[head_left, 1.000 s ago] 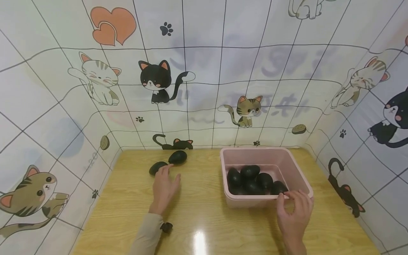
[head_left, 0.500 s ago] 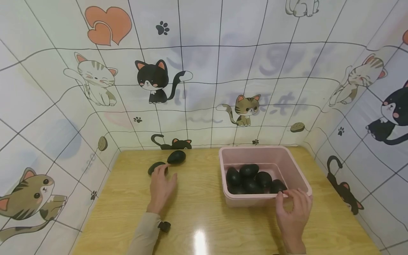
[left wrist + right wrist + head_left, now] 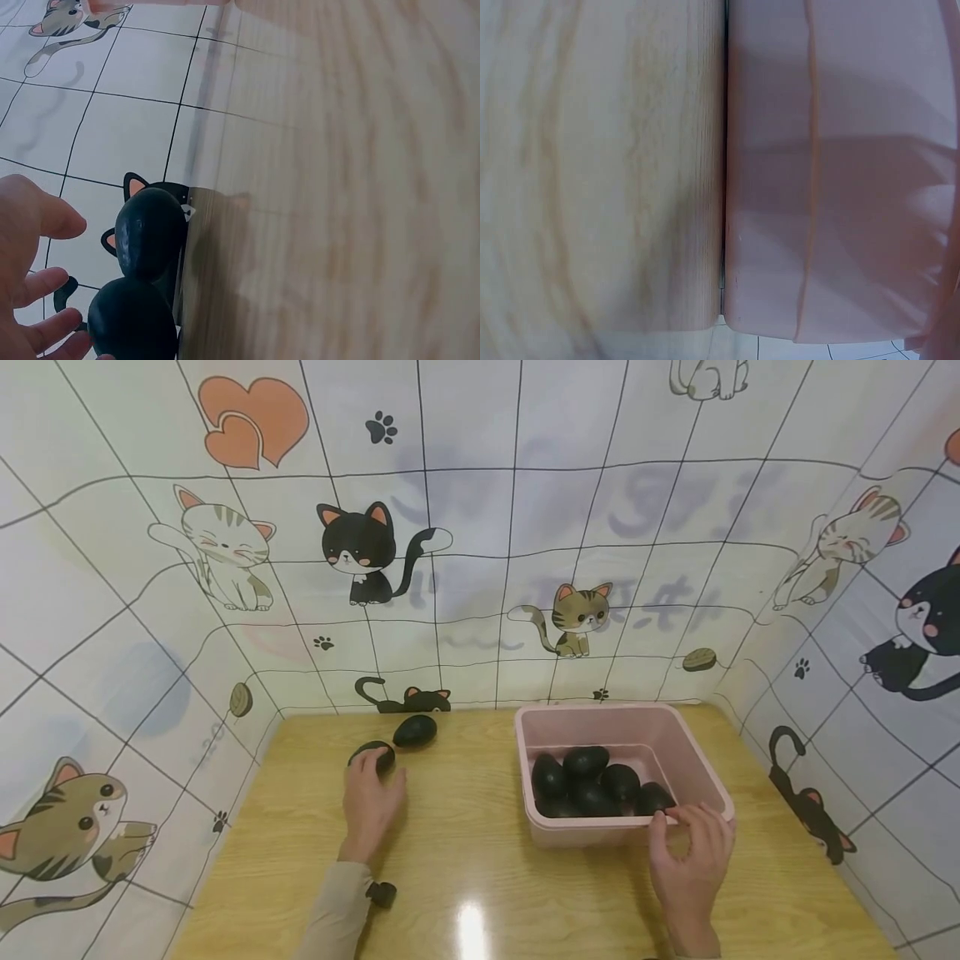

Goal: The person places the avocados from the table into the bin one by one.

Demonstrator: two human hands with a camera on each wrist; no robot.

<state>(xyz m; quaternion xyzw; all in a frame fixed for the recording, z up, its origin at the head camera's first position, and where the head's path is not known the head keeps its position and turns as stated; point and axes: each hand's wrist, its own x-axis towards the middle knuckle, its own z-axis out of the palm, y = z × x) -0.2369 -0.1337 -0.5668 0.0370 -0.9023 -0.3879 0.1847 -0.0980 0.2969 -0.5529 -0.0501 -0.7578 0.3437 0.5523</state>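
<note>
Two dark green avocados lie at the table's back left: a nearer avocado (image 3: pixel 383 760) and a farther avocado (image 3: pixel 415 731). My left hand (image 3: pixel 369 802) reaches over the nearer one, fingertips at its side. In the left wrist view, the thumb (image 3: pixel 64 219) stands apart from both avocados, and the fingers are spread. At the right, a pink plastic box (image 3: pixel 600 835) holds several dark avocados (image 3: pixel 587 762) in its front left part. My right hand (image 3: pixel 692 868) grips the box's front rim near the right corner, thumb and fingertips on the edge.
A wood-grain table (image 3: pixel 465 860) lies under everything. White walls with cat drawings (image 3: pixel 360 552) and grid lines enclose it at the back and both sides. The box stands near the back wall, toward the right.
My left hand has shifted slightly left and back toward me, with its fingers over the nearer avocado. My right hand stays at the box rim.
</note>
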